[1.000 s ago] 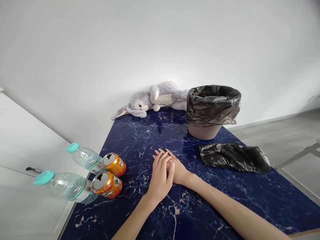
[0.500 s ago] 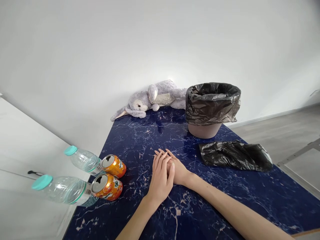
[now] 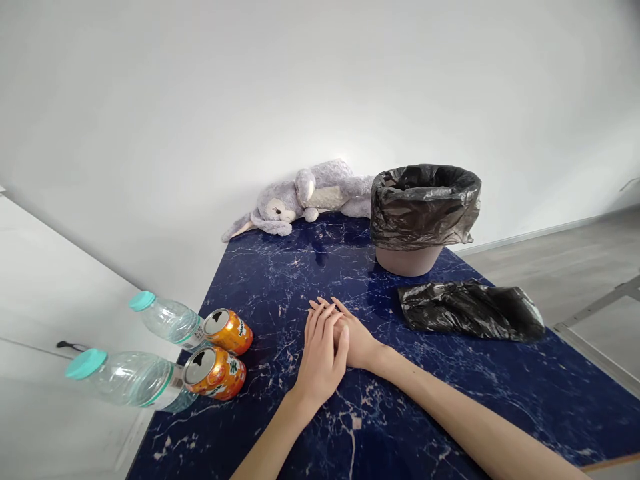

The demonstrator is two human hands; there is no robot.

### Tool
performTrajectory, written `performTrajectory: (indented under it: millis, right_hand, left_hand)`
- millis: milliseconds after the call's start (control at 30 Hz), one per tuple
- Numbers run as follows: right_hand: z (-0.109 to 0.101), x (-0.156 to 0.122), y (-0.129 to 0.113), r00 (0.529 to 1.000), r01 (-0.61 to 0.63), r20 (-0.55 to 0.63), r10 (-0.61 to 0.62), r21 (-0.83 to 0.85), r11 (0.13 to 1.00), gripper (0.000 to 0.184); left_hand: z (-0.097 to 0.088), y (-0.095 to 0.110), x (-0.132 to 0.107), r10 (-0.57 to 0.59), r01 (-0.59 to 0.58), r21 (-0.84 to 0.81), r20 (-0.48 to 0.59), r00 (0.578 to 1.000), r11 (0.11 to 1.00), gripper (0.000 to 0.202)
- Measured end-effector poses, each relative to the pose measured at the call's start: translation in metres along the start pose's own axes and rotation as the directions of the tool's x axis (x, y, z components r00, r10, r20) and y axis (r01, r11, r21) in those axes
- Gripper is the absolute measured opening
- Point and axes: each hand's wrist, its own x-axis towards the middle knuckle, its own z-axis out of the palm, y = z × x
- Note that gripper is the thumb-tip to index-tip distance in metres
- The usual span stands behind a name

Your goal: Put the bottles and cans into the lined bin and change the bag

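My left hand (image 3: pixel 320 357) lies over the back of my right hand (image 3: pixel 361 343) on the dark blue marbled table (image 3: pixel 320 427). The left fingers are stretched out. The right hand rests palm down; its fingertips poke out beyond the left ones, the rest partly covered. No object shows in either hand. Left of them stand two opened orange soda cans, a farther one (image 3: pixel 235 333) and a nearer one (image 3: pixel 223 377). A flat black plastic bag (image 3: pixel 470 313) lies to the right of my right hand.
Behind the cans stand two clear bottles with teal caps, one farther (image 3: pixel 170 320) and one nearer (image 3: pixel 135 380). A trash bin (image 3: pixel 410 262) with a black liner (image 3: pixel 425 220) stands at the far right. A grey plush rabbit (image 3: pixel 280 203) lies along the wall (image 3: pixel 300 87).
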Motion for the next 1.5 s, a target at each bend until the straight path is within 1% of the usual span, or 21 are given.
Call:
performTrajectory:
  millis: [167, 400, 700, 1000, 1200, 1333, 1500]
  right_hand:
    - [-0.0016, 0.0001, 0.0002, 1.000, -0.004, 0.001, 0.004, 0.010, 1.000, 0.076]
    - [-0.0050, 0.0003, 0.0003, 0.999, -0.018, 0.029, 0.017, 0.039, 0.999, 0.074]
    - [-0.0084, 0.0012, -0.0003, 0.999, -0.022, 0.041, 0.020, 0.046, 0.999, 0.074]
    - [-0.0048, 0.0003, 0.0010, 1.000, -0.011, 0.028, 0.010, 0.042, 0.999, 0.072]
    - [-0.0055, 0.0004, 0.0006, 1.000, -0.011, 0.025, 0.010, 0.041, 0.999, 0.074]
    - [-0.0043, 0.0006, 0.0008, 0.999, -0.016, 0.031, 0.014, 0.039, 0.999, 0.073]
    - [-0.0019, -0.0001, 0.0012, 1.000, -0.006, 0.004, 0.006, 0.025, 1.000, 0.076]
  left_hand:
    - [0.0002, -0.0002, 0.0005, 0.012, -0.012, 0.007, -0.026, 1.000, 1.000, 0.034]
    - [-0.0006, -0.0001, 0.0006, 0.017, -0.017, -0.003, -0.016, 1.000, 1.000, 0.034]
    - [0.0002, -0.0004, 0.0005, 0.011, -0.011, 0.016, -0.032, 0.999, 1.000, 0.034]
    - [-0.0006, 0.0003, 0.0003, 0.015, -0.014, 0.020, -0.022, 1.000, 1.000, 0.035]
    - [-0.0005, 0.0003, 0.0001, 0.029, -0.029, 0.010, -0.039, 0.999, 1.000, 0.034]
    - [-0.0003, -0.0001, 0.0000, 0.031, -0.030, 0.009, -0.035, 0.999, 0.999, 0.035]
    - [0.0005, -0.0010, -0.0003, 0.034, -0.033, 0.012, -0.046, 0.998, 0.999, 0.036]
